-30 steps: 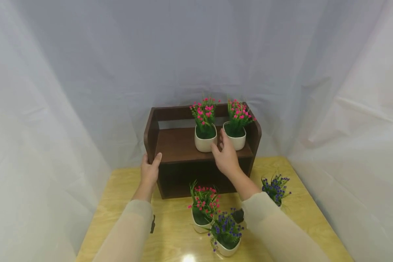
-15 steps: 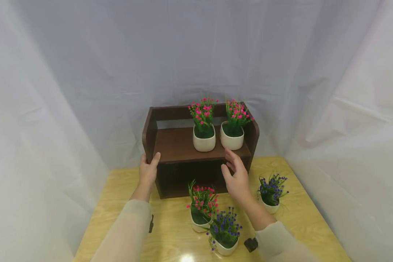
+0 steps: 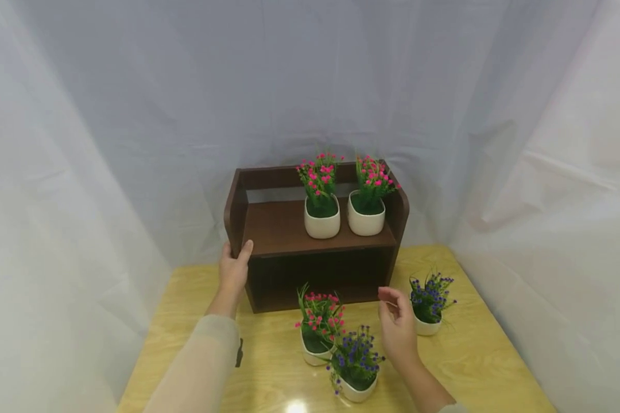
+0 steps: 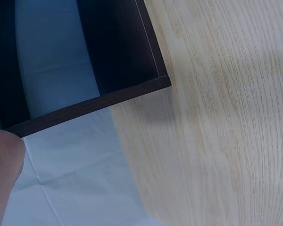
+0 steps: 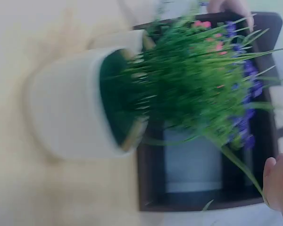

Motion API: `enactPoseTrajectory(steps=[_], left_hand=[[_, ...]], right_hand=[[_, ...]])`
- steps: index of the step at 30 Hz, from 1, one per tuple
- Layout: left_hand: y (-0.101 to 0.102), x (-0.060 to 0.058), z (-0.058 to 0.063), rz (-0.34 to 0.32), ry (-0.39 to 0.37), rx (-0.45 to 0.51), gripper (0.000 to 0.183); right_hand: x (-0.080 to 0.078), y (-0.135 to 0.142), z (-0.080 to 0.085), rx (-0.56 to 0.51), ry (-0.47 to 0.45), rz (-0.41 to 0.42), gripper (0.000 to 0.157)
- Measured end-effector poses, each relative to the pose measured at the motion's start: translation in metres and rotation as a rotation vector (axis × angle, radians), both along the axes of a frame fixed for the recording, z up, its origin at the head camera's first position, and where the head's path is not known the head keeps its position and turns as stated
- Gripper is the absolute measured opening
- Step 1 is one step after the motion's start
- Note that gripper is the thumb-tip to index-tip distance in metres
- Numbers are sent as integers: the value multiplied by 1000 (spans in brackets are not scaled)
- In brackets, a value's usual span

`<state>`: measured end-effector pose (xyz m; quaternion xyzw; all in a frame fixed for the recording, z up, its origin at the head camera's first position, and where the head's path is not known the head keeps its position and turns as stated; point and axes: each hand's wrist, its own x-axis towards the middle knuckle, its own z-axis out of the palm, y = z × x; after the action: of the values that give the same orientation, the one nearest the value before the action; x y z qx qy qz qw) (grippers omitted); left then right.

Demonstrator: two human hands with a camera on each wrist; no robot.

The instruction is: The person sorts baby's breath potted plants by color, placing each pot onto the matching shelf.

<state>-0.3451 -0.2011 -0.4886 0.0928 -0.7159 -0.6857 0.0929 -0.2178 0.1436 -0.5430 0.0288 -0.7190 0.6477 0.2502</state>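
My left hand (image 3: 234, 272) grips the left side of a dark brown two-level shelf (image 3: 274, 226), thumb on the upper board's front edge. In the left wrist view, part of this hand (image 4: 4, 160) shows at the shelf's corner. My right hand (image 3: 399, 330) holds nothing, its fingers loosely bent, above the table between two white pots of purple flowers. One purple plant (image 3: 430, 304) is just right of the hand; the other (image 3: 356, 373) stands front left of it. In the right wrist view, a blurred white pot (image 5: 66, 103) fills the foreground.
Two pink-flowered pots, one in the middle (image 3: 322, 221) and one at the right (image 3: 367, 218), stand upright on the upper board. A third pink plant (image 3: 317, 332) stands on the wooden table (image 3: 186, 321) before the shelf. Pale curtains (image 3: 310, 86) surround the table.
My right hand has let go of the right-hand pink pot on the upper board and moved down and back toward the right purple plant. My left hand has stayed on the shelf.
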Motion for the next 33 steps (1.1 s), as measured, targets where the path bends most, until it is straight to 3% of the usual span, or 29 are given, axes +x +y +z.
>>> enactPoseTrajectory(steps=[6,16,19,26,29,33], left_hand=[[2,6,8,10,13,-5,58],[2,5,7,2,19,5,58],[1,3,4,-1,11,12,58],[-6,-14,-20,37,42,-9,62],[-5,-17,-25,48,52,-25,63],[-4,-17,-28,59,61,-28,65]], right_hand=[[17,22,-25,3,-71,-70,19],[28,62,-64,41,-234,-189,22],[30,72,-76,81,-271,-193,23],[38,96,-89,209,-341,-184,32],[42,110,-91,236,-432,-200,41],[46,131,-98,275,-597,-175,66]])
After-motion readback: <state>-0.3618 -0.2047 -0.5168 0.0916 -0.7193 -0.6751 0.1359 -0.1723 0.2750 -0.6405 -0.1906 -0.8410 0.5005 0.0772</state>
